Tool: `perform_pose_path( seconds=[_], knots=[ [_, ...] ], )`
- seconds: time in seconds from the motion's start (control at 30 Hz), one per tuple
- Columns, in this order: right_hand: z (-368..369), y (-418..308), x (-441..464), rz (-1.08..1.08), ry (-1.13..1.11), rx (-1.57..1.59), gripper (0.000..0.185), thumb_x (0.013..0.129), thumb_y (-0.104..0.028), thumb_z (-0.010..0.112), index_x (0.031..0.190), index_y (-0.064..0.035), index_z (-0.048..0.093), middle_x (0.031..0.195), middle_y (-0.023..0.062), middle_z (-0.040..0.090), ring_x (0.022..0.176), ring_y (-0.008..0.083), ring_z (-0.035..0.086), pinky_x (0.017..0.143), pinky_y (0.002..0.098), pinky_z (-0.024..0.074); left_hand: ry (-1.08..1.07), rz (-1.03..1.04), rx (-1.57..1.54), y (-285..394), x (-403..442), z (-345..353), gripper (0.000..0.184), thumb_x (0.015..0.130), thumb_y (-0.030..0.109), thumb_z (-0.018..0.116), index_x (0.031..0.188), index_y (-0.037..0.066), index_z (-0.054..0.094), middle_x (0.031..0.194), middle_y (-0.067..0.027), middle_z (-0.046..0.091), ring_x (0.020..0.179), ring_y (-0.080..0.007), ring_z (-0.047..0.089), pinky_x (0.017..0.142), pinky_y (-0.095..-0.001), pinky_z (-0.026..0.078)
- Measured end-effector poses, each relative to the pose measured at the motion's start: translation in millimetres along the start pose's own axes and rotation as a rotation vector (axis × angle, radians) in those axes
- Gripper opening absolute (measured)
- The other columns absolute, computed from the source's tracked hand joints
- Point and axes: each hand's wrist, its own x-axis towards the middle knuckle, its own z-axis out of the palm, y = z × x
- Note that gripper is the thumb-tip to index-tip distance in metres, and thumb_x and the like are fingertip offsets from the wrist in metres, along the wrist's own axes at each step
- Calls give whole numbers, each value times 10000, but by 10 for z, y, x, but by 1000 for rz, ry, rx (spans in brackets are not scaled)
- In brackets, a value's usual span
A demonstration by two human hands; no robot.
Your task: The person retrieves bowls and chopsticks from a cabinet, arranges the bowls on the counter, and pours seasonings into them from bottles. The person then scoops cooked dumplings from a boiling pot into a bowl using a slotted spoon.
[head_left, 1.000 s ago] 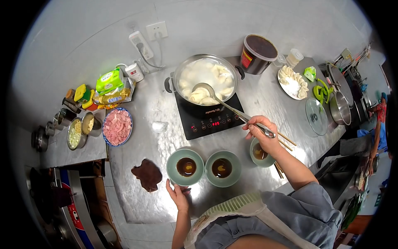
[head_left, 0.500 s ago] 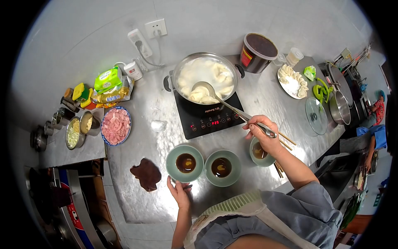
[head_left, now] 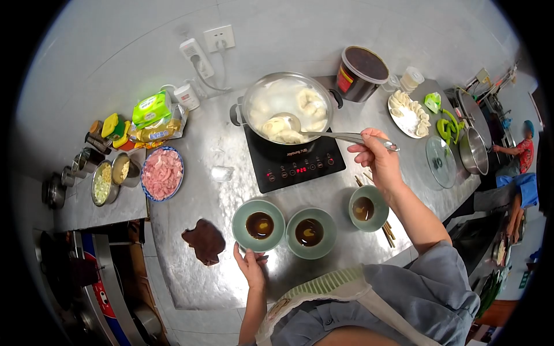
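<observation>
My right hand (head_left: 378, 154) is closed around the handle of a metal ladle (head_left: 334, 136). The ladle's bowl sits in the steel pot (head_left: 249, 128), full of dumplings (head_left: 284, 131) in cloudy water. More dumplings (head_left: 311, 104) float at the pot's right side. Below it is a black induction cooker (head_left: 271, 173) with a lit red display. My left hand (head_left: 250, 270) holds the near edge of a green bowl (head_left: 238, 233) containing dark sauce; its lower fingers are partly hidden. A second green bowl (head_left: 326, 245) and a third green bowl (head_left: 378, 222), also with dark liquid, stand to the right.
Left of the pot are a plate of raw meat (head_left: 163, 174), bowls of chopped vegetables (head_left: 103, 187) and packets (head_left: 153, 112). A brown tub (head_left: 362, 75), a dumpling plate (head_left: 408, 115), green peppers (head_left: 447, 128) and a glass lid (head_left: 440, 162) stand right. Chopsticks (head_left: 389, 235) lie beside the third bowl. Another person (head_left: 522, 153) is far right.
My right hand has moved up and slightly right, leaving the third bowl uncovered. The ladle handle lies flatter, and its bowl now carries more dumplings near the pot's front. My left hand stays at the bowl.
</observation>
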Motion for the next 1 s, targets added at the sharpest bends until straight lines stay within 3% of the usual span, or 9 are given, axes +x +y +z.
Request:
perform_pose_path(
  seconds=[1.0],
  knots=[
    [34, -213, 247, -58, 16, -5, 162, 959, -231, 621, 1049, -109, 563, 838, 116, 737, 595, 77, 651, 507, 186, 427, -41, 18, 19, 48, 111, 79, 554, 1044, 214, 466, 1523, 94, 214, 942, -84, 596, 770, -133, 617, 602, -256, 535]
  ],
)
